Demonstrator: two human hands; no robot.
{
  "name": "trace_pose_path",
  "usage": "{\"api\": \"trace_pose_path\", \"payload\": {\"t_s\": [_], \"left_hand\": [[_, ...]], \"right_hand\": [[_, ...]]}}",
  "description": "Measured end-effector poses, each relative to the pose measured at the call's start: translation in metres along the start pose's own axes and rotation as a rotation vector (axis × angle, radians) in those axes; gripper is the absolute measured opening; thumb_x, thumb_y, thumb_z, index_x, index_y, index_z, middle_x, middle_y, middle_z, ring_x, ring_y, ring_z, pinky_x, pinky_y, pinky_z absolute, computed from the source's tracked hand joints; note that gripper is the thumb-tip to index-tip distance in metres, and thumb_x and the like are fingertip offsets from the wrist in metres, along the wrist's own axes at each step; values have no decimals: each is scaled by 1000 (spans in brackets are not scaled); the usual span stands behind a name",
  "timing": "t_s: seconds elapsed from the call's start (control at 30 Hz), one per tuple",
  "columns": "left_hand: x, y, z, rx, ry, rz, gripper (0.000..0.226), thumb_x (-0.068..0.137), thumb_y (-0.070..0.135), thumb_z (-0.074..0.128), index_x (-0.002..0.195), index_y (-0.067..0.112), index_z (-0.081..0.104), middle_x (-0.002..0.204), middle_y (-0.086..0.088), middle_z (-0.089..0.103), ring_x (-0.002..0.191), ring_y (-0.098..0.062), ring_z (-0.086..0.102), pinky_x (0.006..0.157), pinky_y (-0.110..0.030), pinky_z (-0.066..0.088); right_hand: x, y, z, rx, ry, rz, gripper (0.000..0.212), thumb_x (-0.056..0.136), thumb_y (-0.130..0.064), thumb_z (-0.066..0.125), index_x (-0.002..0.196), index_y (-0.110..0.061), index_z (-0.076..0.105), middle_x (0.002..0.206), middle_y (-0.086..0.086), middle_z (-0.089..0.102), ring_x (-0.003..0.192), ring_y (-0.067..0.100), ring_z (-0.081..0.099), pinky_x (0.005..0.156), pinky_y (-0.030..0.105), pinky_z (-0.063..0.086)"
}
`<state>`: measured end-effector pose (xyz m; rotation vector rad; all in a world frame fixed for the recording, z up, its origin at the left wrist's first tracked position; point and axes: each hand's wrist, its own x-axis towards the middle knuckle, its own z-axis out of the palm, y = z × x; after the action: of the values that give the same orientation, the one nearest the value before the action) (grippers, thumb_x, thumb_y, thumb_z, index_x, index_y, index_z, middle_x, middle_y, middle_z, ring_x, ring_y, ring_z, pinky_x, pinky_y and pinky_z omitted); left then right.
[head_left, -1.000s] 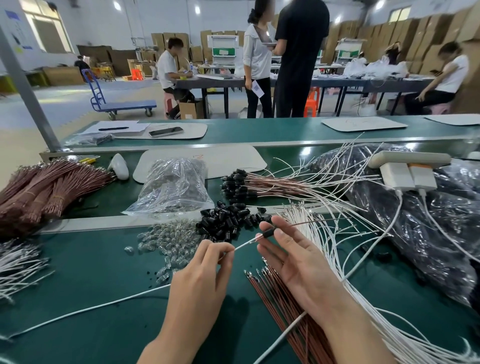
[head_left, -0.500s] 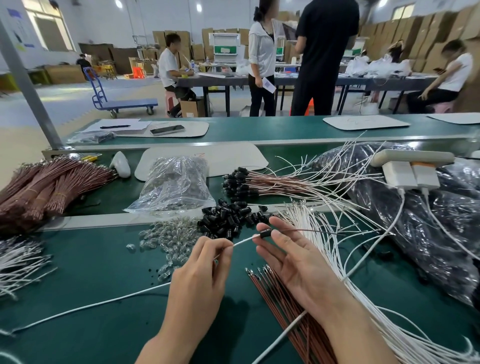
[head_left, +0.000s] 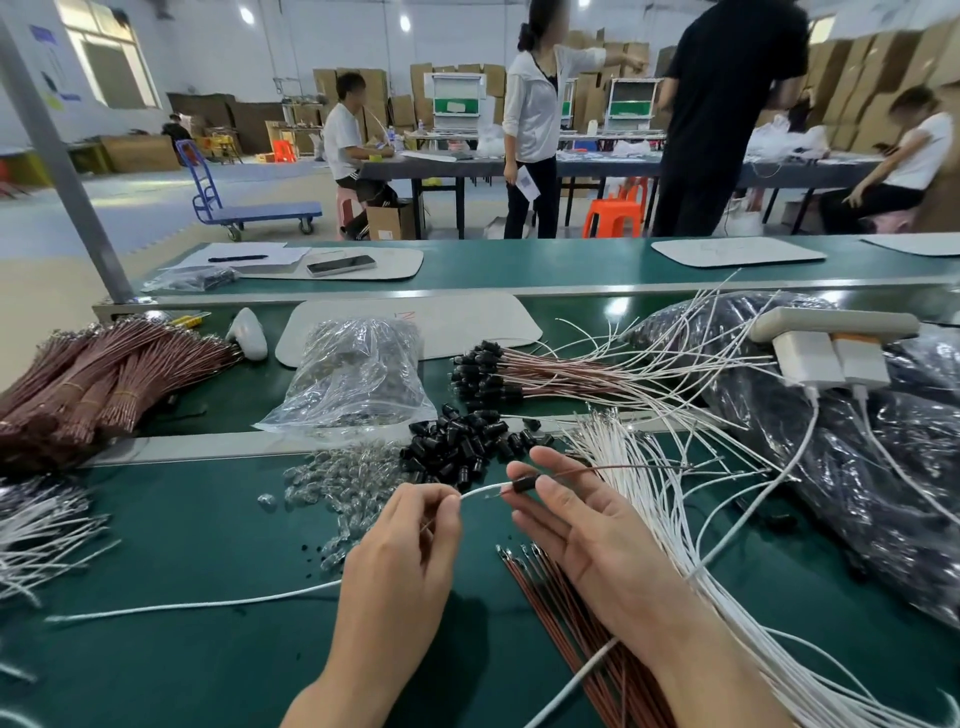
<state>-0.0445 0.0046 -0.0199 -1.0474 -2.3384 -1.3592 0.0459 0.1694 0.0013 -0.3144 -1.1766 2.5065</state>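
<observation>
Centre frame: black cap (head_left: 522, 484), brown wire (head_left: 613, 469) trailing right, pinched in the right hand (head_left: 587, 545). The left hand (head_left: 400, 561) pinches the white wire (head_left: 480, 491), its tip at the cap mouth and apparently not yet seated. Finished leads (head_left: 483, 371) lie above; many loose caps (head_left: 457, 441) remain.

Left hand (head_left: 400, 566) pinching, right hand (head_left: 592, 540) palm up, fingers (head_left: 558, 499) pinching

Factory assy line: green belt (head_left: 519, 270), wire bundles (head_left: 104, 374), cartons (head_left: 883, 67).
</observation>
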Motion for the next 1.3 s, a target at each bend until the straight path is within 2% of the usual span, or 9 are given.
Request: {"api": "trace_pose_path", "payload": {"t_s": [0.37, 0.53, 0.63, 0.83, 0.97, 1.07, 1.17, 1.23, 1.3], "left_hand": [[1, -2, 0, -102, -43, 0, 16, 100, 49, 43, 93, 42, 56, 67, 16, 59, 51, -8, 50, 50, -15, 35], [0, -5, 2, -101, -56, 9, 15, 101, 50, 40, 95, 43, 52, 62, 5, 60, 50, -15, 55, 54, -36, 48], [0, -6, 2, -96, -58, 4, 15, 100, 51, 39, 95, 43, 52, 59, 1, 57, 49, -17, 53, 53, -40, 49], [-1, -2, 1, -76, -89, 48, 13, 101, 49, 40, 99, 43, 51, 73, 12, 61, 55, -12, 56, 55, -28, 47], [-2, 0, 0, -68, -86, 51, 12, 98, 49, 43, 106, 46, 50, 79, 15, 63, 56, -11, 58, 56, -29, 50], [-2, 1, 0, -55, -89, 37, 16, 95, 52, 43, 111, 49, 45, 83, 21, 63, 55, -7, 58, 53, -20, 45], [-1, 3, -2, -42, -103, 25, 16, 95, 51, 43, 109, 51, 50, 82, 24, 64, 53, 0, 54, 52, -13, 38], [0, 4, -3, -45, -114, 22, 17, 95, 50, 43, 108, 51, 53, 81, 25, 64, 52, 2, 53, 52, -15, 39], [1, 5, -3, -44, -140, 18, 19, 94, 50, 42, 110, 50, 52, 81, 26, 65, 52, 2, 54, 52, -20, 42]], "right_hand": [[-5, -6, 10, 41, 11, 9, 25, 85, -4, 64, 107, -3, 76, 120, 23, 70, 104, 30, 73, 76, 25, 61], [-5, -7, 12, 26, 12, 0, 24, 83, -3, 65, 104, -3, 77, 119, 22, 71, 102, 29, 73, 75, 26, 62], [-4, -6, 11, 9, 4, -3, 24, 83, -2, 66, 104, -3, 77, 120, 22, 71, 103, 28, 73, 76, 26, 61], [-2, 2, 13, -92, -28, 17, 23, 81, -8, 69, 102, -10, 79, 118, 19, 72, 103, 24, 73, 81, 25, 59], [-2, 6, 14, -136, -25, 22, 24, 79, -16, 73, 101, -10, 80, 116, 19, 73, 104, 27, 73, 84, 27, 59], [-2, 6, 14, -148, -18, 26, 28, 76, -22, 75, 101, -10, 80, 112, 20, 74, 102, 27, 74, 83, 28, 59], [-2, 7, 13, -194, 0, 28, 36, 77, -23, 75, 110, -7, 73, 111, 18, 75, 102, 27, 74, 81, 27, 59], [-3, 7, 11, -231, 1, 26, 41, 78, -24, 76, 115, -8, 67, 110, 18, 75, 105, 28, 73, 82, 28, 59], [-4, 8, 11, -267, -4, 26, 27, 79, -26, 76, 104, -14, 75, 109, 17, 75, 105, 28, 73, 82, 28, 59]]}}
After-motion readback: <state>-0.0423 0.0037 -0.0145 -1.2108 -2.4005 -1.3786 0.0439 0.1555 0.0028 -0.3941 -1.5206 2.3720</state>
